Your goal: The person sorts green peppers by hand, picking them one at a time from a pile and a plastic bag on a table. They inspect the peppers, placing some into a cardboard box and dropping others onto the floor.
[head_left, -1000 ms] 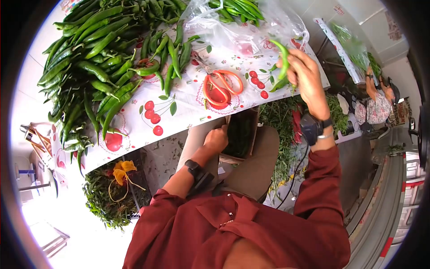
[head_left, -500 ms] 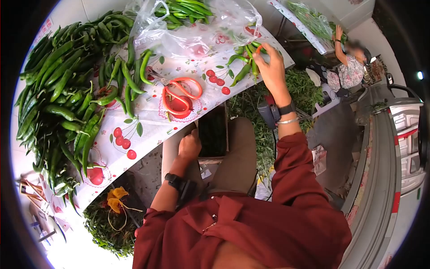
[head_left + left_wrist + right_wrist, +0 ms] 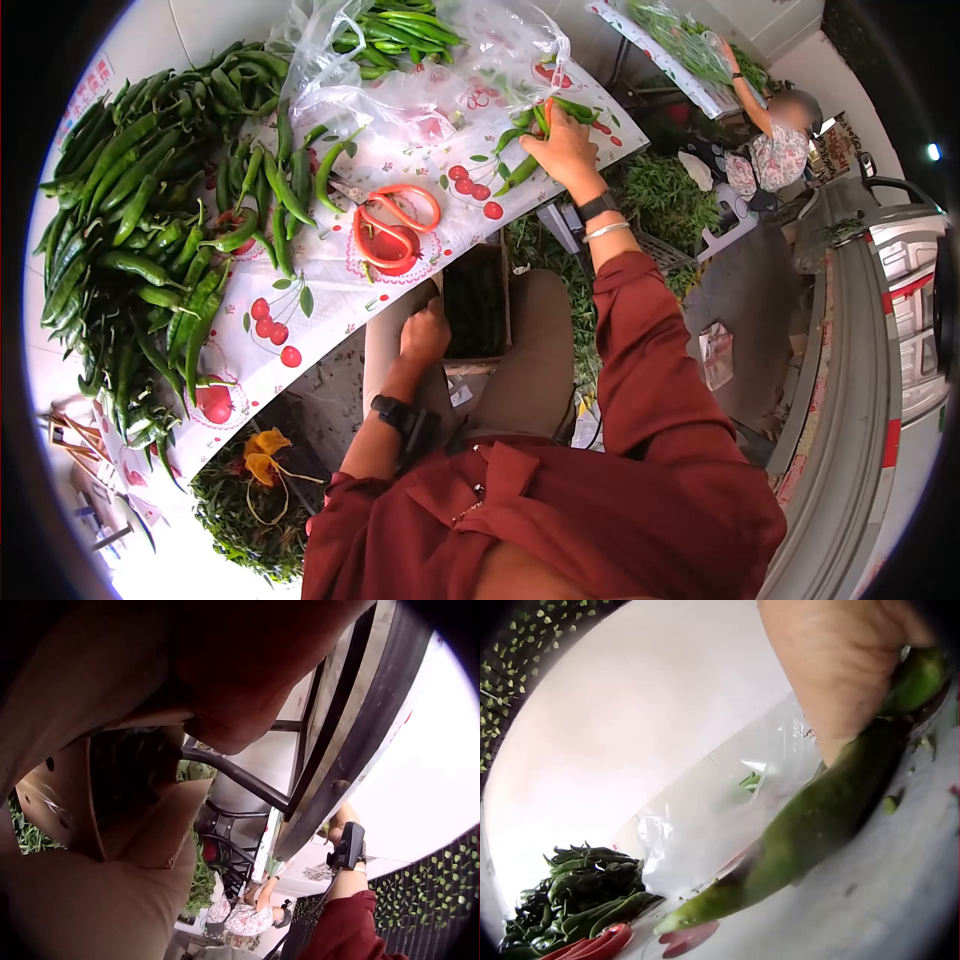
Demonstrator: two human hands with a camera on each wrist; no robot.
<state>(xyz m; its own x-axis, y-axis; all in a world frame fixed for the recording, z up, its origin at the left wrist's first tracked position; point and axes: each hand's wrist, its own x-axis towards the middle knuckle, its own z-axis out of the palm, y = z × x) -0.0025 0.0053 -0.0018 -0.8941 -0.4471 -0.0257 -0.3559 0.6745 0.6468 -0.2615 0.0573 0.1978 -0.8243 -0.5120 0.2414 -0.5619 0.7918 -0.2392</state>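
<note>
At the right end of the table my right hand [image 3: 567, 150] reaches down over a small group of peppers, its thumb spread away from the fingers. An orange-red pepper [image 3: 548, 108] shows right at its fingertips, and a green pepper [image 3: 802, 832] lies beside the hand in the right wrist view. My left hand [image 3: 426, 333] is curled by the rim of a cardboard box [image 3: 508, 300] between the thighs; its fingers are partly hidden, and I cannot tell whether they grip the rim. Dark green peppers fill the box. Orange-handled scissors [image 3: 395, 225] lie on the table.
A large heap of long green peppers [image 3: 130, 190] covers the left side of the patterned tablecloth [image 3: 330, 320]. Behind it a clear plastic bag [image 3: 330, 90] holds more peppers. Leafy greens [image 3: 660, 200] lie below the table, and another person [image 3: 785, 145] works at a far table.
My right hand first holds up a green pepper, then has an orange-red one at its fingers, and now is lower over the small group. The head view has swung right; the left hand stays by the box.
</note>
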